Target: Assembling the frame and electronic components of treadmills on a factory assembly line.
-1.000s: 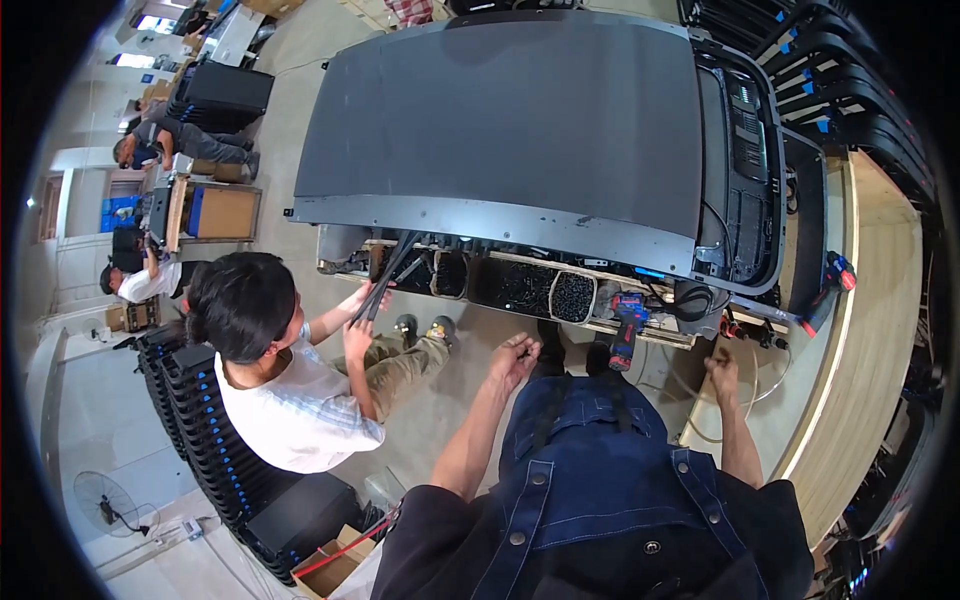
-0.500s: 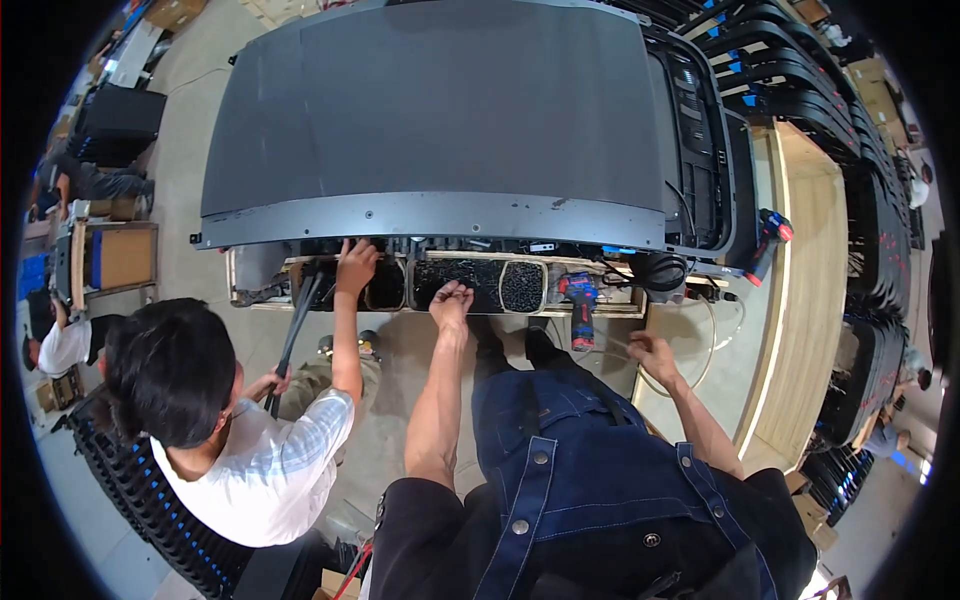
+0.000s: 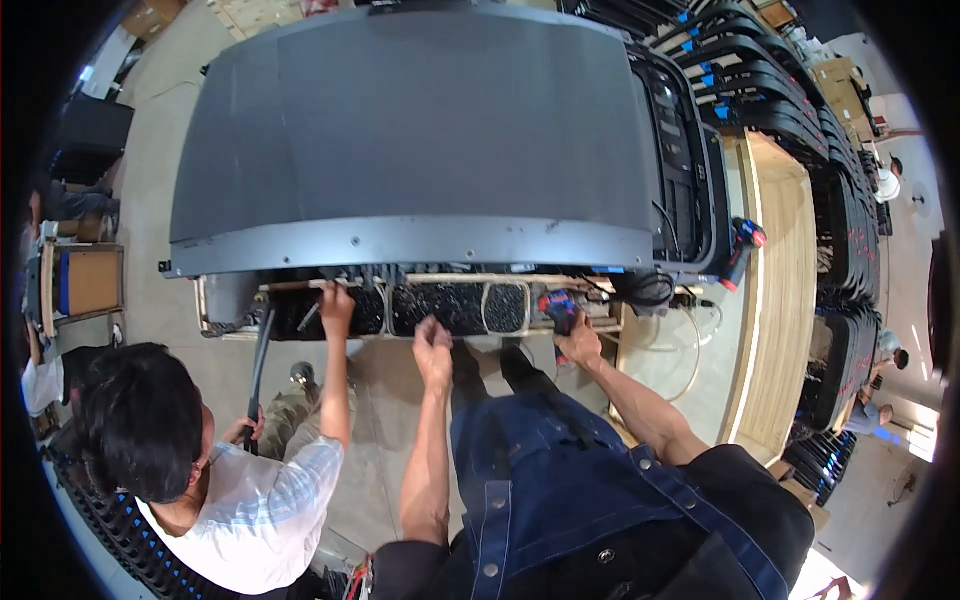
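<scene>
My right hand (image 3: 580, 345) is closed round the handle of a red and blue cordless drill (image 3: 558, 304), which lies at the right part of a wooden parts tray (image 3: 465, 334). At the tray's front edge my left hand (image 3: 433, 346) has its fingers drawn together; whatever they hold is too small to make out. Just beyond it is a bin of small black fasteners (image 3: 440, 303), with a bin of small dark pieces (image 3: 506, 307) to the right. Over the tray's far side stands a large dark grey panel (image 3: 420, 140) with a metal front edge.
On my left a co-worker in a white shirt (image 3: 250, 510) reaches into the tray and holds a long black bar (image 3: 262, 355). A second drill (image 3: 742, 255) lies at the panel's right corner. Farther right are a long wooden crate (image 3: 785, 300) and stacked black frames (image 3: 845, 210).
My right hand has moved forward and left onto the drill and taken its handle. My left hand remains by the fastener bin. The co-worker's bar has swung more upright, and the view has shifted.
</scene>
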A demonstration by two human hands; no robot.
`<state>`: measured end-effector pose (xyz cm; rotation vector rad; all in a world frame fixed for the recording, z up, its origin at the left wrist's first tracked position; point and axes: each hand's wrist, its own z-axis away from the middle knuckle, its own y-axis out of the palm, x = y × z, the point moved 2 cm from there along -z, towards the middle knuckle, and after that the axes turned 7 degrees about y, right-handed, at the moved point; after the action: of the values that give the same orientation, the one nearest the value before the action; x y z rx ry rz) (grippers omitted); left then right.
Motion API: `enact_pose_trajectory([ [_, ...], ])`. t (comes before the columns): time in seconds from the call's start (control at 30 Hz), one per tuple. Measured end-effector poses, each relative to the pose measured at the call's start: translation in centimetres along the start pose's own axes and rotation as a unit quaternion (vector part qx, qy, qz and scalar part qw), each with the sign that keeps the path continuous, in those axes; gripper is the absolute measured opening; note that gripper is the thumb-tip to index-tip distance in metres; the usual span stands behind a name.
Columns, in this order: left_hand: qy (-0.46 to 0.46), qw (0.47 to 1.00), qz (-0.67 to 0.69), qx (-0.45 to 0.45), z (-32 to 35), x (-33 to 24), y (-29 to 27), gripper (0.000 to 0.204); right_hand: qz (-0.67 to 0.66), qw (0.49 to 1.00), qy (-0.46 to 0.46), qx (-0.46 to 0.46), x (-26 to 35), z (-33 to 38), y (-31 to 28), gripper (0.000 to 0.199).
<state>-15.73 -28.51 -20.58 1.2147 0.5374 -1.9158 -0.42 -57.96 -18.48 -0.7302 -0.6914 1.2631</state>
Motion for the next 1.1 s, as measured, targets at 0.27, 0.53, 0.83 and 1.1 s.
enact_pose_trajectory([
  [0.27,-0.103,0.993,-0.009,0.057,5.7,-0.9,-0.9,0.028,-0.036,0.991,0.117,0.058,-0.6,-2.2,4.0,0.108],
  [0.53,-0.120,0.984,-0.049,0.120,3.7,-0.4,-0.3,0.026,-0.122,0.987,0.031,0.100,-0.6,-1.2,1.3,0.104],
  [0.83,-0.111,0.976,-0.047,0.182,3.6,0.2,3.4,0.027,-0.297,0.920,-0.036,0.253,-4.9,9.9,-12.5,0.057],
  [1.1,-0.062,0.894,-0.108,0.431,12.1,-8.5,12.4,0.031,-0.644,0.765,-0.029,-0.017,-23.1,14.3,-31.7,0.054],
])
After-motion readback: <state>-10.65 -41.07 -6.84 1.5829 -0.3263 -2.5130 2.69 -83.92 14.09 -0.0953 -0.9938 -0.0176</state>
